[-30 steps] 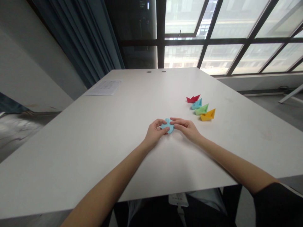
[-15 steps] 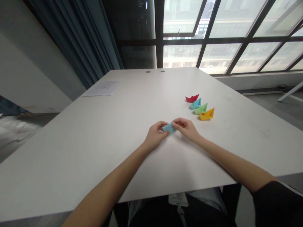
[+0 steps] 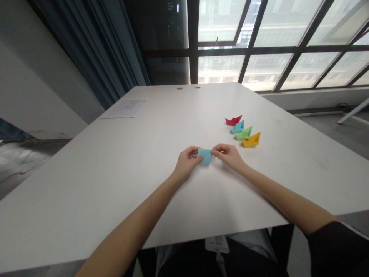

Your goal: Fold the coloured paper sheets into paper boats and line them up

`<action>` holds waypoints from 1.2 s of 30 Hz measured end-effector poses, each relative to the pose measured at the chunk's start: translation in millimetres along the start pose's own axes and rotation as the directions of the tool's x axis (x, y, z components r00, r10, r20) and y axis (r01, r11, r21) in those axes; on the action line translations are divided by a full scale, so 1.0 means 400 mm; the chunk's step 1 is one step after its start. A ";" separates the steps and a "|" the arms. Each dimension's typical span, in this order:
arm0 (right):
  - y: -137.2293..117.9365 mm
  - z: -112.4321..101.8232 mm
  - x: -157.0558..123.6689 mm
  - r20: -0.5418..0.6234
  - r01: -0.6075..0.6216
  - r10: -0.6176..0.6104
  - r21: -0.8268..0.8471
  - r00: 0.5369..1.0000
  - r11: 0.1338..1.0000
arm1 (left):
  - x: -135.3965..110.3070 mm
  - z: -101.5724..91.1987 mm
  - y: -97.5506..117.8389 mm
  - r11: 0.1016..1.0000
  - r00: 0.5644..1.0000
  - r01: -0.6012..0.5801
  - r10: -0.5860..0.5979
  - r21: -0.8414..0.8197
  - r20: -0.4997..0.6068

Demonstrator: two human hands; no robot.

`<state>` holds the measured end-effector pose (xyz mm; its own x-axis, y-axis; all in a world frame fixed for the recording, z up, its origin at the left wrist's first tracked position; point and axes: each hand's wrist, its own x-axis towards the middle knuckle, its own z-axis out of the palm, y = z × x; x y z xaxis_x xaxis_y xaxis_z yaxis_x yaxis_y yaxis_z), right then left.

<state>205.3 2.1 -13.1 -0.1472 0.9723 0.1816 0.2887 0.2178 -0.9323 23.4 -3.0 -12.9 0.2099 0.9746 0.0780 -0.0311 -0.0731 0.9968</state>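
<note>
A small folded piece of light blue paper point(image 3: 205, 157) is held between my two hands, just over the white table. My left hand point(image 3: 187, 161) grips its left side, thumb on the near face and fingers behind. At its upper right corner, my right hand point(image 3: 228, 155) pinches the paper between thumb and forefinger. A slanting fold line crosses the paper's face. Beyond my right hand stand several folded paper boats in a slanted row: a yellow boat point(image 3: 251, 141) nearest, then a green boat point(image 3: 243, 134), a blue boat point(image 3: 238, 127) and a red boat point(image 3: 233, 121).
The white table point(image 3: 115, 161) stretches from my lap to the windows. A printed sheet point(image 3: 124, 108) lies at its far left edge. Two round grey discs point(image 3: 180, 88) show at the far end. A blue curtain point(image 3: 95, 46) hangs to the left.
The blue paper has turned and now shows a wider, squarer face. My left hand has shifted slightly left, and my right hand's grip is now at the paper's corner. The boats stay put.
</note>
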 end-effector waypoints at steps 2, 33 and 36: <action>0.000 -0.002 0.001 0.013 -0.026 0.026 -0.043 1.000 0.999 | 0.002 -0.003 -0.001 1.000 1.000 -0.007 0.006 -0.017 -0.030; 0.009 0.012 -0.003 -0.105 -0.020 0.020 0.003 0.994 1.000 | 0.009 0.011 -0.027 0.979 0.993 0.077 -0.093 -0.187 -0.078; 0.008 0.008 -0.002 -0.169 -0.012 0.014 0.011 0.986 1.000 | 0.013 0.005 -0.036 0.989 0.977 0.061 -0.087 -0.138 -0.193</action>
<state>203.3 1.5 -17.3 0.0188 0.9755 0.2191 0.2803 0.2052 -0.9377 26.8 2.9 -27.0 0.0195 0.9997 -0.0136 -0.1525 0.0164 0.9882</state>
